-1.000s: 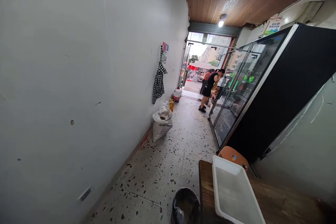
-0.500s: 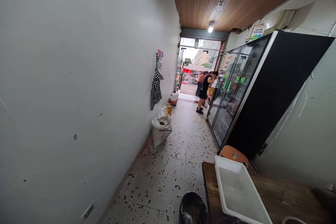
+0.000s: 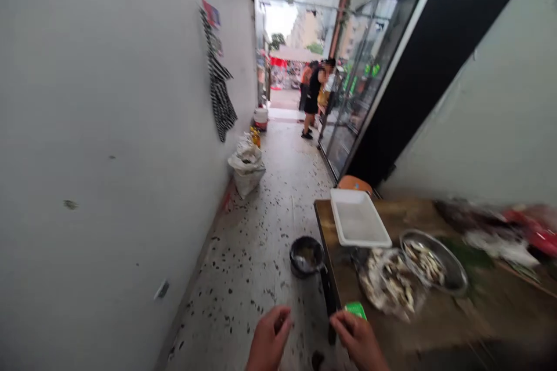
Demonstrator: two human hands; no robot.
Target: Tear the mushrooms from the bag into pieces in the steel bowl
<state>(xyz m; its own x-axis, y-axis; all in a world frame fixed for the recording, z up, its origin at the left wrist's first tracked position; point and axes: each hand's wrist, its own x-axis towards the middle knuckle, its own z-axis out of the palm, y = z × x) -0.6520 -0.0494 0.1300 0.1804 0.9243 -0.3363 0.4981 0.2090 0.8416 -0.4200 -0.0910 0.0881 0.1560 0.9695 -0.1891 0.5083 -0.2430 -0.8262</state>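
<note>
Left hand [image 3: 270, 336]: in front of the body over the floor, fingers curled, thumb and index close together, narrow gap. Blurred; can't tell if anything thin is pinched.
Right hand [image 3: 355, 337]: by the desk edge, fingers bent in toward the left hand, narrow. Grip contents: can't tell. The 2 hands are apart.
Green packet [image 3: 357, 309]: on the desk edge, just beyond the right hand; contact unclear. Probably light; take it by the sides.
Bag [image 3: 378, 297]: clear plastic, on the desk [image 3: 435, 327], beyond the packet. Holds pale pieces [image 3: 404, 291], maybe mushrooms. Likely light, limp, slippery outside; gather the rim with both hands. Pieces look soft, could tear; lift loosely with fingertips.
Bowl [image 3: 458, 283]: metal, just beside the bag, more pale pieces inside. Stiff, probably slick if wet; hold by 2 opposite sides of the rim.
Bin [image 3: 305, 271]: black, on the floor beside the desk.
Tray [image 3: 360, 219]: white, behind the bag near the far desk edge. Looks rigid and light; take the 2 long rims.
Sack [image 3: 248, 181]: open, on the floor against the left wall.
Person [image 3: 313, 93]: near the doorway, bent forward.
</note>
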